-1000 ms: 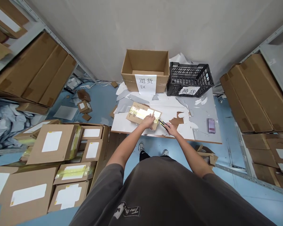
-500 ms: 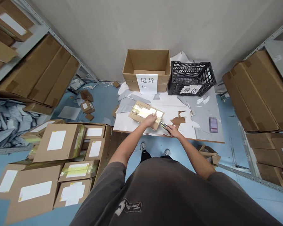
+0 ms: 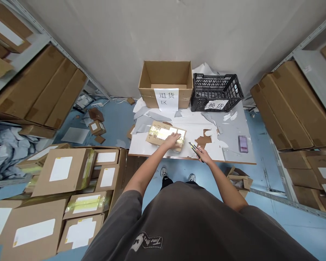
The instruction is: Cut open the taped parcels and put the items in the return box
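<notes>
A small taped cardboard box [image 3: 157, 135] lies at an angle on the table, with clear yellowish tape, white label patches and handwriting on its left end. My left hand [image 3: 172, 140] rests on top of its right part, fingers stretched out. To the right of the box, near the table's front edge, my right hand [image 3: 204, 155] is closed around a utility knife [image 3: 196, 150] with a black and yellow-green body. Its tip points up and left, apart from the box. A torn brown cardboard piece [image 3: 203, 139] lies just beyond this hand.
At the table's back stand an open cardboard box [image 3: 146, 98] with a paper sign and a black plastic crate [image 3: 195, 103]. A phone-like purple item [image 3: 243, 144] lies at the right. Parcels [image 3: 61, 168] are piled at the left; shelves with large cartons [image 3: 296, 105] flank both sides.
My right hand has drawn the knife away from the box's right end, slightly right and down. My left hand stays on the box. The whole view has shifted a little.
</notes>
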Demonstrator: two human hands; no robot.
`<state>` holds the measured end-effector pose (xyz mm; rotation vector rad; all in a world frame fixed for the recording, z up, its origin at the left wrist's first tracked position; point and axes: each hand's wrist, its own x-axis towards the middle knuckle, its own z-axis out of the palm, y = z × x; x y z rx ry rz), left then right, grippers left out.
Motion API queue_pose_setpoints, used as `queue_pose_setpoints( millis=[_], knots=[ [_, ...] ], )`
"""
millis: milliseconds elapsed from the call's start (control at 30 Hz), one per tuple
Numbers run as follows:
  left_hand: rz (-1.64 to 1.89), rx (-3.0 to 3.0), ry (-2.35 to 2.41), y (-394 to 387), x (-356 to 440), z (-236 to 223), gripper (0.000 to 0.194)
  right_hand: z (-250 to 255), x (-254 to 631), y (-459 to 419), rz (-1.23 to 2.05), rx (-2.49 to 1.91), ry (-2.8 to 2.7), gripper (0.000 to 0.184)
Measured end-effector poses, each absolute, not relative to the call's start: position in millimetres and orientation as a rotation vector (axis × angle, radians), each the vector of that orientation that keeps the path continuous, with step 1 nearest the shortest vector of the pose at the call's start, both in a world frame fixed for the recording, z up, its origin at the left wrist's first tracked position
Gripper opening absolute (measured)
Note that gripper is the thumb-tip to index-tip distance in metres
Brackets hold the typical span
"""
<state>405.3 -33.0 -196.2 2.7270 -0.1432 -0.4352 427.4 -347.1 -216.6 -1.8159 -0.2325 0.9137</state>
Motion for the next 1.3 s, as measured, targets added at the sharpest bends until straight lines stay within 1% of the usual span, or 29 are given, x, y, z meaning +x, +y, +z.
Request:
queue_pose_setpoints(
  millis=[67, 100, 300, 433, 500, 633, 700, 867, 1100, 1300],
  knots=[
    [-0.395, 2.737, -0.043, -29, 411, -193, 0.082, -212, 437, -350, 0.889, -1.820, -0.205, 0.049],
    [-0.403, 2.760, -0.003, -27, 416, -192, 0.081, -211, 441, -348, 0.888, -1.821, -0.204, 0.048],
    [-0.558, 2.861, 0.089, -27, 440, -197, 0.108, -206, 451, -321, 0.858, -1.964, -0.320, 0.043],
    [-0.541, 2.893, 0.066, -24, 451, -200, 0.115, -208, 459, -318, 0.746, -2.159, -0.468, 0.040],
    [-0.536, 2.889, 0.019, -20, 455, -201, 0.111, -210, 463, -321, 0.712, -2.211, -0.535, 0.040],
    [-0.468, 2.888, -0.153, -12, 452, -208, 0.084, -215, 468, -326, 0.669, -2.244, -0.651, 0.040],
    [-0.419, 2.888, -0.200, -10, 447, -213, 0.077, -217, 468, -328, 0.620, -2.256, -0.691, 0.041],
    [-0.294, 2.828, -0.161, -13, 437, -222, 0.074, -219, 472, -329, 0.557, -2.322, -0.782, 0.044],
    [-0.280, 2.802, -0.152, -16, 427, -224, 0.075, -229, 483, -322, 0.469, -2.469, -1.003, 0.044],
    [-0.254, 2.820, -0.169, -16, 422, -228, 0.067, -227, 502, -326, 0.420, -2.526, -1.072, 0.043]
  ],
)
